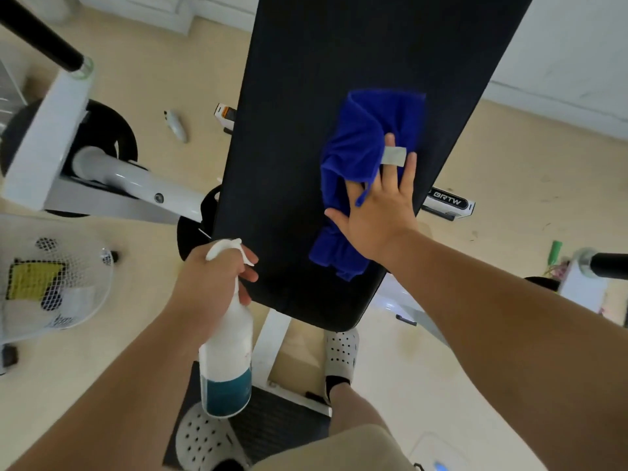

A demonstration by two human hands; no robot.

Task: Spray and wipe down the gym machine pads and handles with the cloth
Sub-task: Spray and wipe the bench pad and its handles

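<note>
1. Progress, as a judgement: wiping under way, with the crumpled royal-blue microfibre cloth (356, 147) lying on the long black padded bench (339, 62), close to its right edge and in the nearer half of its length.
2. Right hand (380, 212) laid flat on the near part of that cloth, fingers straight and spread, pressing down rather than gripping. Strip of grey tape (394, 156) wrapped round one finger.
3. Left hand (210, 287) curled round the neck of the white plastic spray bottle with a teal lower band (226, 362), one finger at the trigger. Bottle held just off the near left corner of the bench, nozzle turned toward the pad.
4. Probably done: spraying of at least this part of the pad, going by the cloth on it. No wet sheen or streaks clear enough to confirm, on so dark and blurred a surface.
5. Possibly left on the bench: the far end and the left half, both bare of the cloth. Impossible to tell whether wiped or not.
6. Left beyond the bench: the black tubular handle (40, 32) above the white metal frame (136, 178), well off the far left corner, and a second black handle (608, 265) off the right edge. Neither touched by hand or cloth.
7. Overall estimate: early to middle of the task, with one pad in hand and the handles yet to do.
</note>
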